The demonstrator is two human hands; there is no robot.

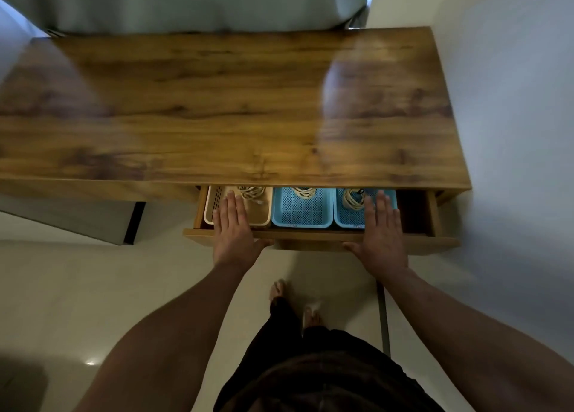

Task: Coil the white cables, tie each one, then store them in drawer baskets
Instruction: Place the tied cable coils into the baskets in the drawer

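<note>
The drawer (307, 235) under the desk (217, 107) stands partway open, and its back part is hidden under the desk's front edge. Three baskets sit in a row inside. The beige basket (263, 215) is at the drawer's left end, the middle basket (301, 213) (blue) is right up against it, and the right basket (348, 218) (also blue) is tight against that one but well short of the drawer's right wall.

Each basket has one coiled white cable, all pushed toward the back edge and half tucked under the desk. The left cable (252, 191) is in the beige one, the middle cable (303, 191) in the middle one, and the right cable (352, 199) in the right one. I honestly can't tell whether the coils are tied, it's too small and dim.

Both hands are flat, with fingers straight and close together, gripping nothing. The left hand (234, 229) rests on the drawer's front edge near its left end, fingers reaching over the beige basket. The right hand (384, 229) rests on the front edge further right, fingers over the right side of the right basket, just beside the right cable. The thumbs stick out along the front edge, pointing at each other.

Otherwise there's a pale floor (77, 287), bare feet (279, 290) below, a curtain (186, 1) past the desk's far edge, and a white wall (512, 101) along its right edge.
</note>
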